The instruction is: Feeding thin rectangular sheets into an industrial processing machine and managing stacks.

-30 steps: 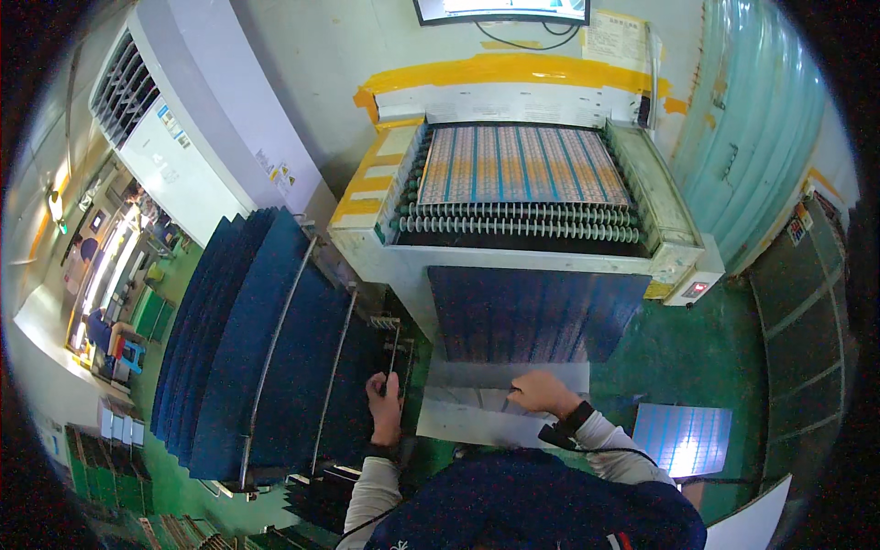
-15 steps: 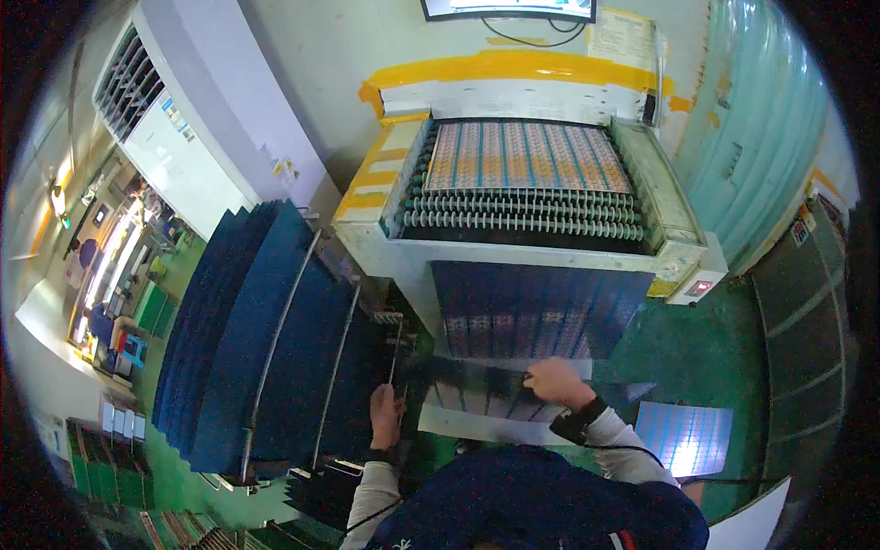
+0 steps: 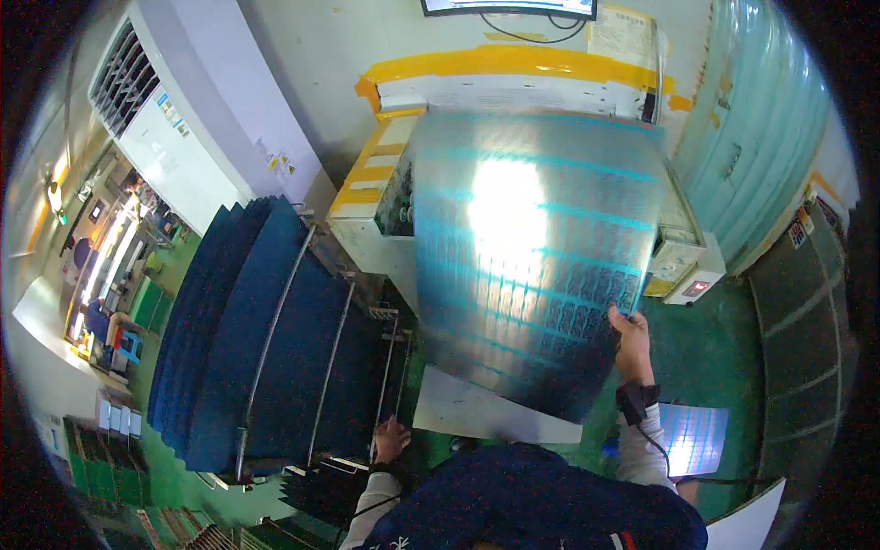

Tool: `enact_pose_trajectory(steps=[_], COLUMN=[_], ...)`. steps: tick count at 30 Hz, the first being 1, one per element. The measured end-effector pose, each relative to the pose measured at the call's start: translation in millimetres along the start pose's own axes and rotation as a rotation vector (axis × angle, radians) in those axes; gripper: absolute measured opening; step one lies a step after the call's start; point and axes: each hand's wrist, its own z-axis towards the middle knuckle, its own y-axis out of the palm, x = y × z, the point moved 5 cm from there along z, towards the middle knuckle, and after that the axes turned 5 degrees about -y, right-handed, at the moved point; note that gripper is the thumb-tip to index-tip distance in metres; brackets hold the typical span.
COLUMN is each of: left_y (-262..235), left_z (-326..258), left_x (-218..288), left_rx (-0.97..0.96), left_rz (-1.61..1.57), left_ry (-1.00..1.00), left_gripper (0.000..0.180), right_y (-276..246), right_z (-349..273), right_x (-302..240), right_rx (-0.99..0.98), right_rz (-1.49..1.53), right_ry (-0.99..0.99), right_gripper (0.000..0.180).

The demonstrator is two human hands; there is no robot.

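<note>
My right hand (image 3: 632,344) grips the right edge of a large thin metallic panel (image 3: 550,330) with teal lines, thumb on its face. The panel tilts up in front of the roller machine (image 3: 362,213) and hides its rollers. A strong glare covers the panel's upper middle. Low on the left, my left hand (image 3: 392,440) is beside a metal rod of the rack (image 3: 323,376), its fingers loosely bent and apart. Several dark blue panels (image 3: 234,339) stand upright in that rack. A pale board (image 3: 490,411) shows below the raised panel.
Another shiny teal-lined panel (image 3: 694,440) lies low on the right. A dark ribbed panel (image 3: 807,321) stands at the far right, near hanging clear plastic strips (image 3: 742,137). A tall white air unit (image 3: 174,119) is at the left. A monitor (image 3: 509,9) hangs above.
My right hand has moved up and right, raising the metallic panel across the machine. My left hand has dropped lower along the rack, and the rack has shifted slightly to the left in view.
</note>
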Motion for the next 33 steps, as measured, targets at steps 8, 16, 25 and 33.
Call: enact_pose_trajectory(steps=[8,16,25,33], left_y=[47.0,52.6,35.8,30.2], left_z=[-20.3,-20.4,-28.4,-28.4], left_x=[14.2,19.4,8.8,1.7], left_rx=[0.252,0.256,0.25,0.287], left_rz=[0.009,0.023,-0.109,-0.057], left_ry=[-0.226,-0.195,-0.252,-0.267], left_gripper=[0.042,0.04,0.035,0.046], right_y=[14.2,44.3,59.3,65.3], right_z=[-8.3,-16.6,5.2,34.6], right_x=[43.5,112.5,129.9,152.3], right_rx=[-0.437,-0.172,-0.128,-0.132], right_rz=[-0.338,0.491,0.501,0.54], right_ry=[-0.177,0.49,0.436,0.416], right_gripper=[0.024,0.013,0.008,0.006])
